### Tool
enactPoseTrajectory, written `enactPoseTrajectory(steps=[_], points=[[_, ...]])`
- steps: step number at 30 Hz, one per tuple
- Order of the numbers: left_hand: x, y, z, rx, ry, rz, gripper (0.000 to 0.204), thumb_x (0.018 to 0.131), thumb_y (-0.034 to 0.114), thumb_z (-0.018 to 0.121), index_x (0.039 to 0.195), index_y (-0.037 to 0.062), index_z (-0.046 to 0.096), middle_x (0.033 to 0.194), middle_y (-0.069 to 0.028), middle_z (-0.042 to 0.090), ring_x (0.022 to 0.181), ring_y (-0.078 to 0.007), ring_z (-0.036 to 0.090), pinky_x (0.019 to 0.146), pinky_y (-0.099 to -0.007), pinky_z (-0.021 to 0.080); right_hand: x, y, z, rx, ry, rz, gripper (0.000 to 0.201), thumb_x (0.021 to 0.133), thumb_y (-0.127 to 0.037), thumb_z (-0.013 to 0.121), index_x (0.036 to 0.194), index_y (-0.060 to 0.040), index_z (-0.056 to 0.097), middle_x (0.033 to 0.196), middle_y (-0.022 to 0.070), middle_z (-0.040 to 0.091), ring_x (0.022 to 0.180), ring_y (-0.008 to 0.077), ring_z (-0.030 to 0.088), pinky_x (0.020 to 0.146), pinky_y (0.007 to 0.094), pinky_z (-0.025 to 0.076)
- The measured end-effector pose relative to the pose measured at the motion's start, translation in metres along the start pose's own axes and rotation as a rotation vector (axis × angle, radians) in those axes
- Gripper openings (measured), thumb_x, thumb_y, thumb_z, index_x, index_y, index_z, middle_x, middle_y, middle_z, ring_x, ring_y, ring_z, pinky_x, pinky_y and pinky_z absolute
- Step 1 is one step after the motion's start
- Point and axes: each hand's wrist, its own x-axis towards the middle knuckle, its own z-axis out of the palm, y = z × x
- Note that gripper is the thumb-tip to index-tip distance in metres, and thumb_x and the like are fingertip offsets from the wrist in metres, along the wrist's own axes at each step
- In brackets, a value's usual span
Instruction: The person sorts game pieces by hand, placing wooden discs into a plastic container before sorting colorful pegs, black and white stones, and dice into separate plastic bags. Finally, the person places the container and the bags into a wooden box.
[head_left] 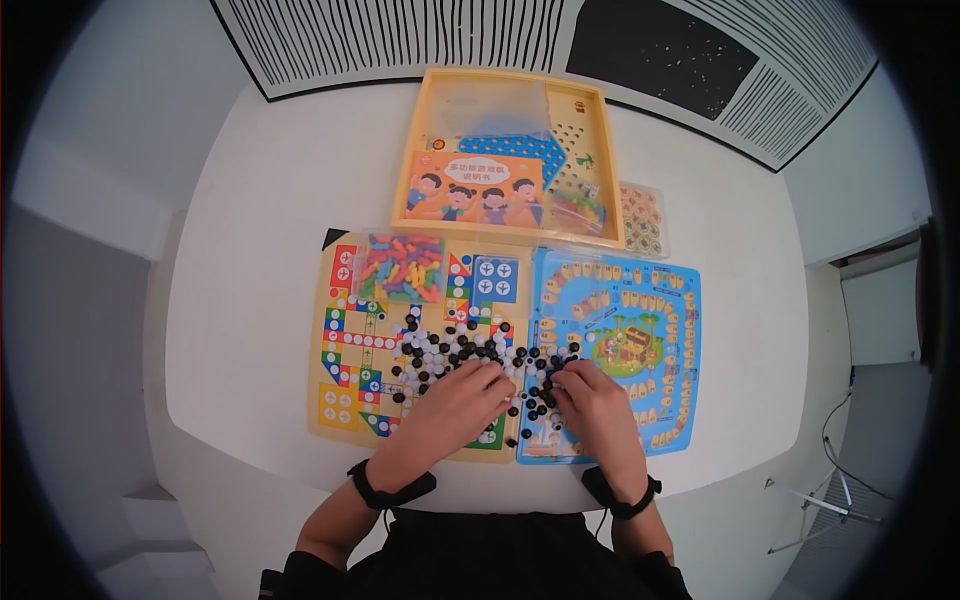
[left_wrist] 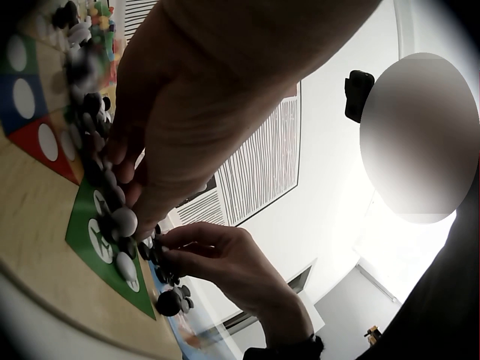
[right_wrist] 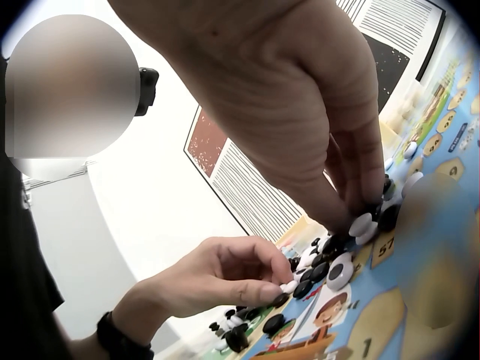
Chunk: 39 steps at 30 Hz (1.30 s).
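Observation:
A heap of black and white Go stones spreads over the middle of an unfolded game board. My left hand reaches into the heap, and the right wrist view shows its thumb and fingers pinching a white Go stone. To the right, my right hand bends down over the blue half of the board, its thumb and fingers curled round a black Go stone. More black stones lie between the hands. Close by the right fingertips sit white stones.
A clear box of colourful pawns stands on the board's upper left. Behind it are a yellow-rimmed tray holding an orange booklet and plastic bags, and a pack of round pieces. A striped panel borders the white table.

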Motion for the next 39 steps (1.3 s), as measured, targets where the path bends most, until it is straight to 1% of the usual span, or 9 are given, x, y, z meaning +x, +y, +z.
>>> enactPoseTrajectory(steps=[6, 8, 11, 15, 17, 26, 33, 36, 39], points=[[-0.003, 0.000, -0.005, -0.063, 0.001, -0.064, 0.019, 0.091, 0.013, 0.076, 0.101, 0.0033, 0.064, 0.102, -0.0082, 0.061, 0.097, -0.0280, 0.064, 0.085, -0.0394, 0.055, -0.001, 0.001, 0.005, 0.042, 0.036, 0.020, 0.018, 0.083, 0.000, 0.077, 0.098, -0.0044, 0.068, 0.099, 0.0096, 0.066, 0.077, 0.0307, 0.071, 0.065, 0.0397, 0.059], [-0.005, 0.001, -0.008, -0.110, -0.008, -0.104, 0.024, 0.090, 0.013, 0.076, 0.109, 0.0021, 0.065, 0.106, -0.0096, 0.061, 0.099, -0.0295, 0.065, 0.086, -0.0405, 0.056, -0.002, 0.003, 0.006, 0.065, 0.036, 0.051, 0.017, 0.083, 0.000, 0.077, 0.097, -0.0047, 0.066, 0.093, 0.0094, 0.066, 0.073, 0.0305, 0.071, 0.062, 0.0391, 0.058], [-0.010, 0.001, -0.006, -0.101, 0.082, -0.083, 0.031, 0.090, 0.012, 0.076, 0.117, 0.0026, 0.066, 0.110, -0.0104, 0.061, 0.102, -0.0297, 0.065, 0.087, -0.0403, 0.056, -0.001, 0.003, 0.001, 0.127, -0.006, 0.110, 0.016, 0.085, 0.000, 0.076, 0.097, -0.0045, 0.066, 0.090, 0.0098, 0.066, 0.073, 0.0292, 0.072, 0.063, 0.0375, 0.058], [-0.013, 0.005, -0.015, -0.086, 0.043, -0.102, 0.033, 0.089, 0.008, 0.075, 0.120, 0.0017, 0.067, 0.112, -0.0112, 0.061, 0.102, -0.0291, 0.066, 0.088, -0.0403, 0.056, -0.001, 0.003, -0.005, 0.191, -0.029, 0.151, 0.016, 0.086, -0.001, 0.077, 0.097, -0.0035, 0.066, 0.090, 0.0099, 0.067, 0.074, 0.0266, 0.073, 0.065, 0.0356, 0.058], [-0.014, 0.006, -0.017, -0.038, -0.030, -0.129, 0.029, 0.088, 0.004, 0.074, 0.116, -0.0002, 0.068, 0.113, -0.0110, 0.061, 0.104, -0.0278, 0.066, 0.089, -0.0398, 0.057, -0.002, 0.005, -0.006, 0.266, -0.023, 0.180, 0.014, 0.088, -0.002, 0.077, 0.098, -0.0032, 0.066, 0.092, 0.0097, 0.068, 0.076, 0.0240, 0.074, 0.066, 0.0342, 0.059], [-0.011, 0.017, -0.016, 0.026, 0.038, -0.141, 0.027, 0.087, 0.004, 0.075, 0.112, -0.0002, 0.068, 0.111, -0.0097, 0.060, 0.099, -0.0277, 0.068, 0.084, -0.0383, 0.057, -0.010, 0.007, -0.012, 0.366, 0.031, 0.244, 0.016, 0.089, 0.000, 0.078, 0.102, -0.0017, 0.068, 0.092, 0.0111, 0.069, 0.079, 0.0225, 0.074, 0.068, 0.0324, 0.059], [-0.013, 0.009, -0.007, -0.007, -0.025, -0.145, 0.022, 0.087, 0.005, 0.075, 0.108, 0.0015, 0.069, 0.108, -0.0082, 0.060, 0.096, -0.0264, 0.068, 0.082, -0.0368, 0.058, 0.001, 0.015, -0.029, 0.438, -0.006, 0.248, 0.019, 0.086, 0.003, 0.079, 0.103, -0.0009, 0.069, 0.092, 0.0101, 0.069, 0.078, 0.0195, 0.073, 0.069, 0.0320, 0.058], [-0.014, 0.010, -0.001, -0.003, 0.042, -0.121, 0.019, 0.088, 0.004, 0.074, 0.105, 0.0012, 0.069, 0.106, -0.0081, 0.059, 0.094, -0.0263, 0.068, 0.081, -0.0358, 0.058, 0.023, 0.016, -0.037, 0.374, 0.045, 0.180, 0.023, 0.085, 0.004, 0.079, 0.105, -0.0015, 0.069, 0.097, 0.0097, 0.070, 0.079, 0.0191, 0.073, 0.070, 0.0319, 0.058], [-0.013, 0.010, 0.001, -0.005, 0.049, -0.111, 0.017, 0.087, 0.004, 0.073, 0.103, 0.0006, 0.068, 0.106, -0.0085, 0.059, 0.094, -0.0264, 0.067, 0.081, -0.0359, 0.058, 0.044, 0.011, -0.038, 0.404, 0.212, 0.108, 0.024, 0.085, 0.004, 0.079, 0.106, -0.0019, 0.070, 0.104, 0.0099, 0.071, 0.082, 0.0194, 0.073, 0.071, 0.0318, 0.059]])
